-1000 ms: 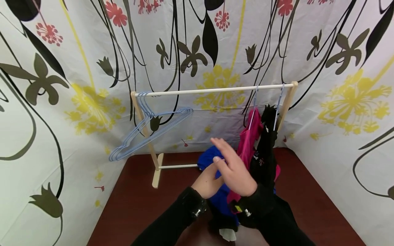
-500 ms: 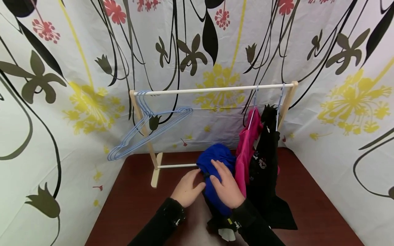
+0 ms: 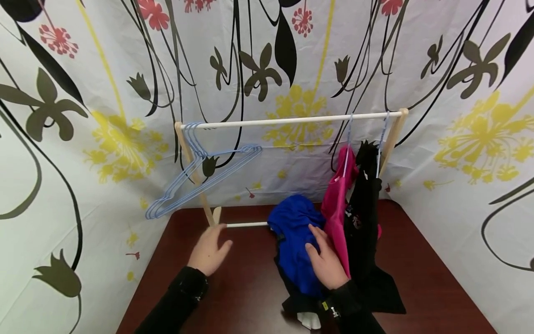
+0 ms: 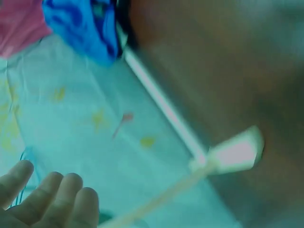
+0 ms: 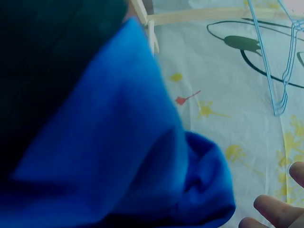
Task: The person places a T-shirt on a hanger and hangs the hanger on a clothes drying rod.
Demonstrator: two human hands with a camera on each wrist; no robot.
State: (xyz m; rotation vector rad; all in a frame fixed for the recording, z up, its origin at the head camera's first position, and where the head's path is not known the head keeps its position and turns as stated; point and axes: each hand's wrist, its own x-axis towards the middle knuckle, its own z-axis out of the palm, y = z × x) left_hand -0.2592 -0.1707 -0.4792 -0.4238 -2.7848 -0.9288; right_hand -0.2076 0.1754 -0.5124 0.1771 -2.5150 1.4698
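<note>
Two hands working at a blue garment under a small wooden clothes rack.

The left-wrist view is blurring badly, and the lower part of the blue garment (image 3: 297,246) is lying hidden behind the right hand (image 3: 327,263) at lower centre. A dark red-brown table (image 3: 421,273) is filling the bottom of the head view, with flower-printed curtain walls (image 3: 83,116) rising behind the rack (image 3: 292,122). A pink garment (image 3: 340,208) and a black garment (image 3: 363,218) are hanging at centre right, empty blue hangers (image 3: 200,176) at left. The right hand is lying on the blue cloth, fingers loosely spread; the left hand (image 3: 208,250) is hovering over the table, fingers straight and close together, holding nothing.
</note>
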